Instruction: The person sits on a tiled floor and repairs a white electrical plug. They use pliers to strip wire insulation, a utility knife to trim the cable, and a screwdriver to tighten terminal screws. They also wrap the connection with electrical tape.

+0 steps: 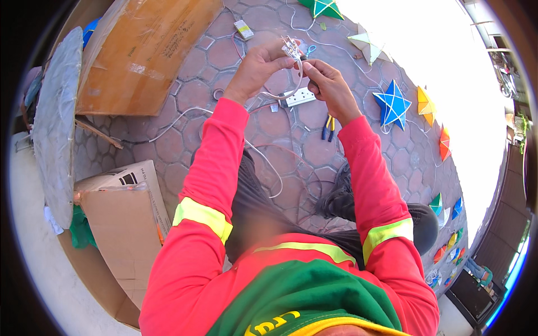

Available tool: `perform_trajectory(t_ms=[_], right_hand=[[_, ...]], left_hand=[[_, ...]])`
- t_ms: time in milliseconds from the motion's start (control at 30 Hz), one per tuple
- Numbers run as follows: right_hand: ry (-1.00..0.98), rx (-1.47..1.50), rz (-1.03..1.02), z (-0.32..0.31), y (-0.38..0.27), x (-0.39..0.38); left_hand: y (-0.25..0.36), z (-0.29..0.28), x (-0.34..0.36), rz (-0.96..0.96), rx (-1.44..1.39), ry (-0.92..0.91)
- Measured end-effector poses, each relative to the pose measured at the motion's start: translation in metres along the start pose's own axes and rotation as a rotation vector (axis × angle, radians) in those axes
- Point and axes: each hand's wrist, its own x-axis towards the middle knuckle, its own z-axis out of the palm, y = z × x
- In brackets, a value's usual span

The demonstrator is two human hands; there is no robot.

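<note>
Both my arms reach forward in red sleeves with yellow-green bands. My left hand (253, 70) is closed around a small white electrical fitting (291, 48) with metal parts showing; its exact kind is unclear. A white cable (300, 78) hangs from the fitting and loops down to the left. Right beside it, my right hand (335, 88) is closed with thumb and finger pinched at the cable's upper end. Below the hands a white power strip (301, 98) lies on the paving. Pliers (329, 128) with dark blue and yellow handles rest to its right. Blue-handled scissors (311, 50) show behind my right hand.
Star-shaped lanterns, among them a blue one (393, 105), a white one (370, 45) and a yellow one (426, 105), line the right side, joined by wire. Cardboard boxes (143, 56) stand at left. A small yellow-and-white box (243, 29) lies ahead. Loose cables cross the paving.
</note>
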Motion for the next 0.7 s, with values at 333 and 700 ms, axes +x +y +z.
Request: perform_trajectory(t_ms=[333,700], right_hand=[[0.148,-0.514,-0.564,-0.048,-0.055,-0.035],[0.054,-0.762,-0.619,-0.054,-0.108,-0.05]], left_hand=[[0.016,-0.036,-0.003,0.131,-0.257,0.068],[0.013,-0.045,0.001,0.151,-0.236,-0.004]])
